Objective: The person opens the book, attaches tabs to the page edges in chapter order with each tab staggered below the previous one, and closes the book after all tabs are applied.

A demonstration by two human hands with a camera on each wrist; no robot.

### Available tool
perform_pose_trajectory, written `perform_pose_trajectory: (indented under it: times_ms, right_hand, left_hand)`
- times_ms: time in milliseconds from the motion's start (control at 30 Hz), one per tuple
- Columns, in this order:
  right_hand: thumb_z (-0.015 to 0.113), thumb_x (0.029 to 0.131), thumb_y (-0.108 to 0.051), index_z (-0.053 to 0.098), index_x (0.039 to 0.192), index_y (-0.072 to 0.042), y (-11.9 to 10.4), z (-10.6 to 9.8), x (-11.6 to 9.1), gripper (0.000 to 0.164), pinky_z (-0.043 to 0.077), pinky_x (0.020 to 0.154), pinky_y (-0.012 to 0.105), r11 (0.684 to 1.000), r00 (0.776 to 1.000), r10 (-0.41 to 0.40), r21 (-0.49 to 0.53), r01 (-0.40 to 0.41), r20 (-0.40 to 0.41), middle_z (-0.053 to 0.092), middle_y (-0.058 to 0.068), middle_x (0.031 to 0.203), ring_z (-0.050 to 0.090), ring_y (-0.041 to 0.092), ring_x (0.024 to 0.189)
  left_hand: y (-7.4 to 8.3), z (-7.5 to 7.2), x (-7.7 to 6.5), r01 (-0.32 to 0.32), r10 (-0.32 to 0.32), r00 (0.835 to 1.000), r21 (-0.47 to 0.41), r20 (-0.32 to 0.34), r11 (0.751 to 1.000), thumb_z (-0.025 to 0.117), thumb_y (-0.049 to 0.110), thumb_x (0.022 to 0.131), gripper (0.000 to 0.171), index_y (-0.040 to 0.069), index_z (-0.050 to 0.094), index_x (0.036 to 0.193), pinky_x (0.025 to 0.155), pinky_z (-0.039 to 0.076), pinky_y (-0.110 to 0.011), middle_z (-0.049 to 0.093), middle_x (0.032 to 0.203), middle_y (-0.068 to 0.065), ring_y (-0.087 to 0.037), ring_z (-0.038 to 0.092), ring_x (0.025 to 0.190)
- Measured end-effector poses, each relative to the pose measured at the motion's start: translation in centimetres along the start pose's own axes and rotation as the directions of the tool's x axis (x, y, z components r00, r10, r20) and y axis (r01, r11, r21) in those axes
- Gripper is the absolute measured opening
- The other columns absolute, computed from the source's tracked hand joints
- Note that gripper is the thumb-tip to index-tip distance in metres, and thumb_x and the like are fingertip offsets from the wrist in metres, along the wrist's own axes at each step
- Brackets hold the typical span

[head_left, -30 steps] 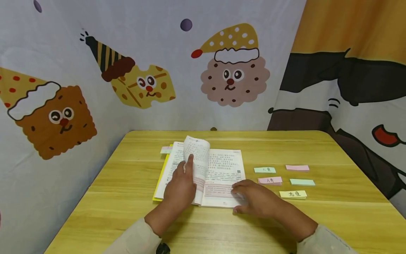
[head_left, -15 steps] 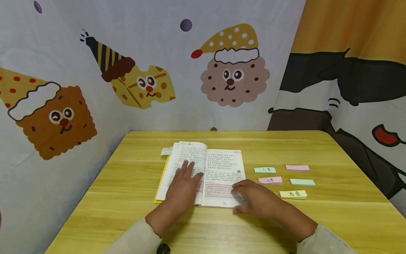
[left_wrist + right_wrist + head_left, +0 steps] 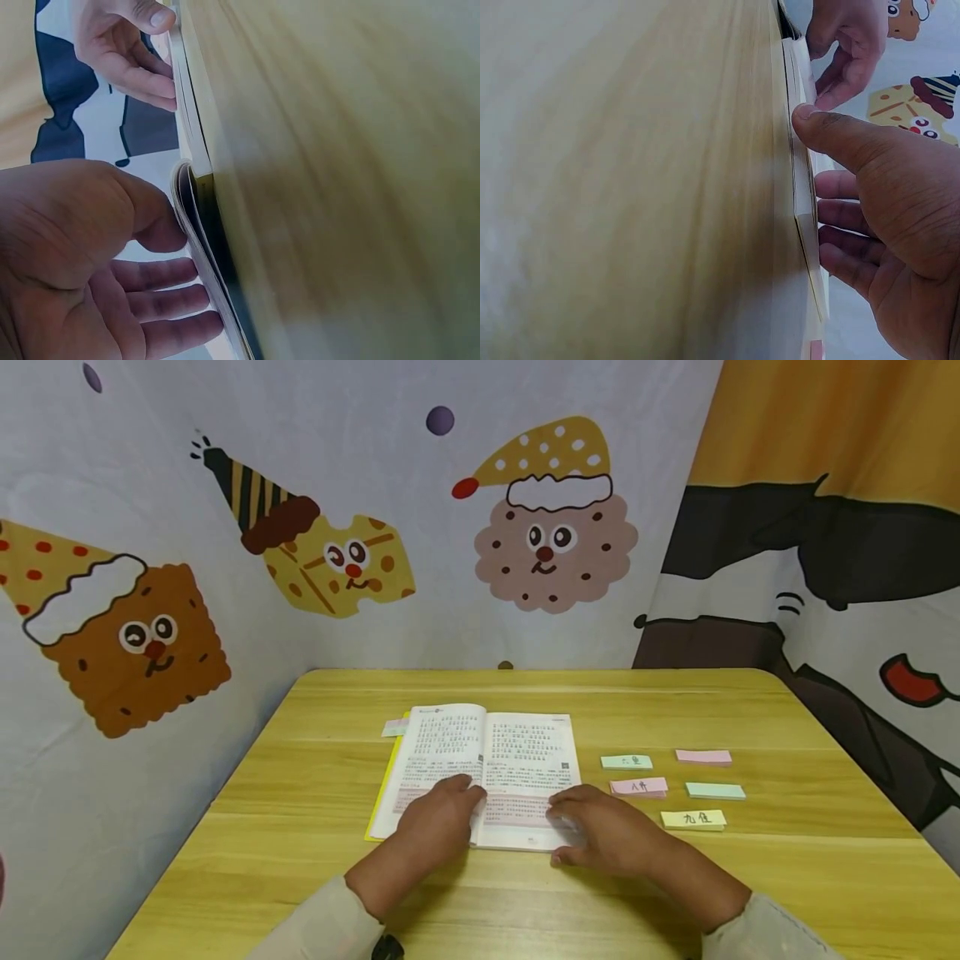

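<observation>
An open book [image 3: 527,752] with printed pages lies on the table, a yellow cover edge [image 3: 387,772] showing along its left side. My left hand [image 3: 440,818] rests on the lower part of the left page, its fingertips near the spine. In the left wrist view, the left hand's fingers [image 3: 169,302] extend onto the pages, which curve up at the spine. My right hand [image 3: 617,835] lies over the lower right corner of the right page. From the right wrist, that hand's thumb [image 3: 832,131] touches the book's front edge while the other fingers lie on the page.
Right of the book lie folded paper strips: green [image 3: 626,762], pink [image 3: 702,757], another pink [image 3: 638,787], another green [image 3: 715,791] and yellow [image 3: 693,820], some with handwriting. A pale pink-and-green strip [image 3: 394,727] sticks out at the book's left. A cartoon-printed cloth [image 3: 420,643] hangs behind the table.
The lifted page has turned over and now lies flat on the left side. My left hand has slid down and toward the spine. The right hand has stayed in place.
</observation>
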State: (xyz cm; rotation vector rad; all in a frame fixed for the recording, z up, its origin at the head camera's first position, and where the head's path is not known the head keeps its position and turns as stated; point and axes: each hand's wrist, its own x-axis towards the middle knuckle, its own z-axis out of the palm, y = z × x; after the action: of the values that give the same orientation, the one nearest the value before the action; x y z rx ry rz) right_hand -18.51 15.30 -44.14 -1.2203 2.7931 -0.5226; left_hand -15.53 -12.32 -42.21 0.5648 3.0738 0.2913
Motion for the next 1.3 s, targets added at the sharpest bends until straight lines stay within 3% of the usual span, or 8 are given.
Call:
perform_pose_trajectory:
  times_ms: [267,500,667,833,1000,1167,1300]
  right_hand:
    - [0.084,0.085,-0.037,0.072,0.121,-0.007,0.08,0.02,0.00,0.049,0.047,0.104,0.044,1.000,1.000,-0.001,0.000,0.001,-0.004,0.064,0.006,0.132,0.058,0.027,0.124]
    - [0.084,0.085,-0.034,0.072,0.121,-0.007,0.14,0.03,0.07,0.046,0.047,0.104,0.045,1.000,1.000,0.016,0.019,-0.016,-0.002,0.064,0.005,0.132,0.058,0.026,0.124]
    - [0.080,0.089,-0.032,0.073,0.120,-0.007,0.13,-0.02,0.07,0.040,0.048,0.103,0.045,1.000,1.000,0.012,0.024,-0.012,-0.008,0.065,0.005,0.131,0.058,0.027,0.123]
    - [0.071,0.093,-0.020,0.075,0.113,-0.008,0.02,-0.14,0.01,0.024,0.049,0.101,0.047,0.999,0.999,-0.007,0.040,0.008,-0.041,0.067,0.007,0.127,0.061,0.029,0.121]
    - [0.068,0.096,-0.010,0.076,0.108,-0.010,-0.21,-0.20,0.09,0.014,0.051,0.098,0.045,0.999,0.996,-0.024,-0.047,0.020,-0.091,0.070,0.005,0.122,0.064,0.026,0.118]
    - [0.074,0.094,-0.010,0.075,0.111,-0.011,-0.19,-0.09,0.08,0.017,0.055,0.091,0.041,0.991,0.991,-0.027,-0.133,0.009,-0.135,0.072,0.000,0.114,0.067,0.023,0.112]
    - [0.078,0.091,-0.012,0.076,0.107,-0.014,-0.18,-0.05,0.16,0.016,0.057,0.084,0.038,0.988,0.976,-0.029,-0.154,-0.004,-0.215,0.072,-0.004,0.106,0.068,0.018,0.105]
  left_hand:
    - [0.06,0.24,0.25,0.041,-0.042,0.999,-0.038,-0.007,0.998,0.064,0.006,0.090,0.033,0.011,0.070,0.121,0.085,0.057,-0.044,0.064,0.131,-0.014,-0.031,0.060,0.123]
    - [-0.04,0.35,0.41,0.030,-0.030,1.000,-0.035,0.009,0.999,0.064,0.017,0.095,0.032,0.008,0.068,0.124,0.092,0.055,-0.045,0.063,0.133,-0.016,-0.031,0.060,0.124]
    - [0.00,0.35,0.48,0.048,-0.046,0.998,-0.040,0.053,0.998,0.070,0.034,0.095,0.046,0.006,0.064,0.131,0.099,0.051,-0.045,0.060,0.137,-0.016,-0.031,0.056,0.129]
    - [0.03,0.37,0.37,0.028,-0.027,0.998,-0.018,0.058,0.999,0.074,0.049,0.090,0.061,0.005,0.064,0.131,0.096,0.052,-0.044,0.061,0.134,-0.016,-0.031,0.059,0.123]
    - [0.05,0.44,0.27,0.012,-0.011,0.999,-0.018,0.048,1.000,0.078,0.057,0.084,0.071,0.004,0.064,0.128,0.090,0.054,-0.044,0.061,0.130,-0.016,-0.031,0.063,0.115]
    - [0.07,0.37,0.25,0.000,0.001,0.999,-0.014,0.054,1.000,0.081,0.058,0.079,0.076,0.003,0.063,0.129,0.090,0.054,-0.043,0.060,0.130,-0.017,-0.030,0.062,0.116]
    - [0.09,0.32,0.23,0.002,-0.002,0.998,-0.003,0.067,1.000,0.082,0.059,0.078,0.079,0.004,0.061,0.131,0.090,0.054,-0.042,0.059,0.133,-0.016,-0.029,0.060,0.119]
